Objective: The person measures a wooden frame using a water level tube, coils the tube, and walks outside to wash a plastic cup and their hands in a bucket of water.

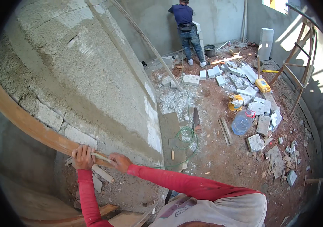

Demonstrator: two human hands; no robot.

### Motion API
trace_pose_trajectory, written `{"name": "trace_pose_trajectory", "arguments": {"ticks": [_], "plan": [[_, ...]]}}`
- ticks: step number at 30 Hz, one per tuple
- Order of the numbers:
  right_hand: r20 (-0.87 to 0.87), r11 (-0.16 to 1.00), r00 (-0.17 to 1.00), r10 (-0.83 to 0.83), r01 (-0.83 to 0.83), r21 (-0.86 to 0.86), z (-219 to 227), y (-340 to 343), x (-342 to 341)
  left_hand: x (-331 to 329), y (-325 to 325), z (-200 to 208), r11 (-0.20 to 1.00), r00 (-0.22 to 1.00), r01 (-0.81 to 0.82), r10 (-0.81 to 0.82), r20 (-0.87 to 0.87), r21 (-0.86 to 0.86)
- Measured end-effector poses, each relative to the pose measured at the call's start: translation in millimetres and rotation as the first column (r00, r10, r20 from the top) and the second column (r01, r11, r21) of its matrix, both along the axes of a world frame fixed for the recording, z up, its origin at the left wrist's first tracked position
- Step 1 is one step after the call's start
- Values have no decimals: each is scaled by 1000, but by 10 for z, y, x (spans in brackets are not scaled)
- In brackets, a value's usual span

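Observation:
A long wooden board [29, 120] runs along the edge of a rough, partly plastered wall [89, 72] on the left. Near the board's lower end my left hand [83, 157] is closed, its fingers curled over the board. Just to the right, my right hand [120, 162] is closed round one end of a thin pale strip [101, 157]. This strip spans the gap between both hands and lies across the board; its other end meets my left fingers. What sits inside my right palm is hidden.
A co-worker [187, 28] stands at the far wall. White block pieces [241, 72] litter the dirt floor, with a water bottle [243, 123], a yellow jug [263, 85] and a handsaw [196, 120]. A green hose [186, 134] coils near the wall; a wooden trestle [301, 72] stands right.

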State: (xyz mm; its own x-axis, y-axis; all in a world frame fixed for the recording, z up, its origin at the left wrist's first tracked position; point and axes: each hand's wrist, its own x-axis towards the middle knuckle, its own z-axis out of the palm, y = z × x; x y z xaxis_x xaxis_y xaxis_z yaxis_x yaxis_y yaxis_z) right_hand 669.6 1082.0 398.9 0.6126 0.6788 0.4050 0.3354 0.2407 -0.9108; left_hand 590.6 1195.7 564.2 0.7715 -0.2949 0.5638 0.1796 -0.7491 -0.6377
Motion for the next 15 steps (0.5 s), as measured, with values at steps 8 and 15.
{"name": "trace_pose_trajectory", "arguments": {"ticks": [8, 15], "plan": [[-14, 998, 998, 56, -56, -39, -316, -219, 94, 67, -20, -212, 988, 995, 35, -20, 100, -148], [134, 931, 987, 92, -37, -364, -1038, -439, -71, 111, 44, -426, 966, 966, 169, -124, 228, -193]]}}
